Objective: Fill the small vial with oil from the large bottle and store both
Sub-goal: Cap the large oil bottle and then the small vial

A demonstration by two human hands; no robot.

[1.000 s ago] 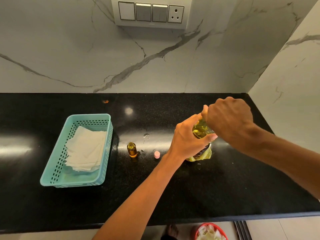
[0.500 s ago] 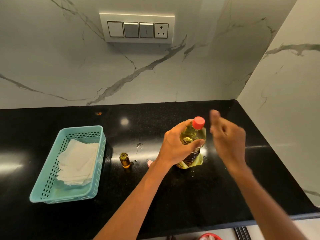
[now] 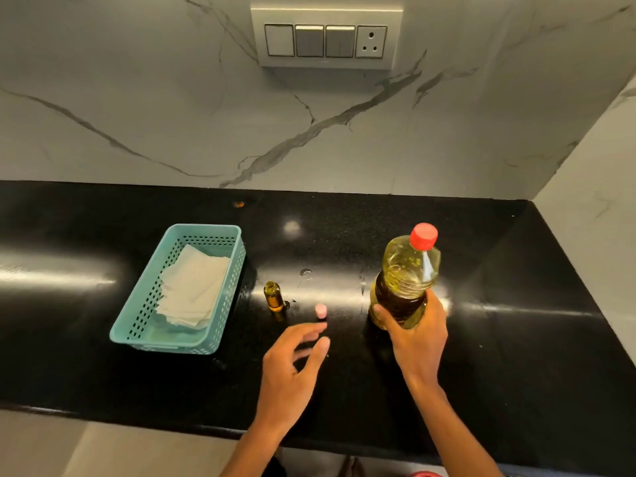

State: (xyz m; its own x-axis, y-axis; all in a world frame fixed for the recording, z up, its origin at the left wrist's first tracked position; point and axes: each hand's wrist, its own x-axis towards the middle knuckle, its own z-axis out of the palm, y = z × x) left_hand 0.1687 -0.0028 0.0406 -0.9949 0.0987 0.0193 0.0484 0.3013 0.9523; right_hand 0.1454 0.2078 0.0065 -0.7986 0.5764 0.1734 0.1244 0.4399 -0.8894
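The large oil bottle stands upright on the black counter with its red cap on. My right hand grips its lower part. The small amber vial stands uncapped to the left, holding oil. Its small pink cap lies on the counter between vial and bottle. My left hand hovers open just in front of the pink cap, fingers spread, touching nothing.
A teal perforated basket with white paper napkins sits left of the vial. Small oil drops lie on the counter behind the vial. A marble wall with a switch panel stands behind; a side wall bounds the right.
My left hand let go of the bottle and moved left toward the pink cap. My right hand, which had left the red cap, now grips the bottle's lower part.
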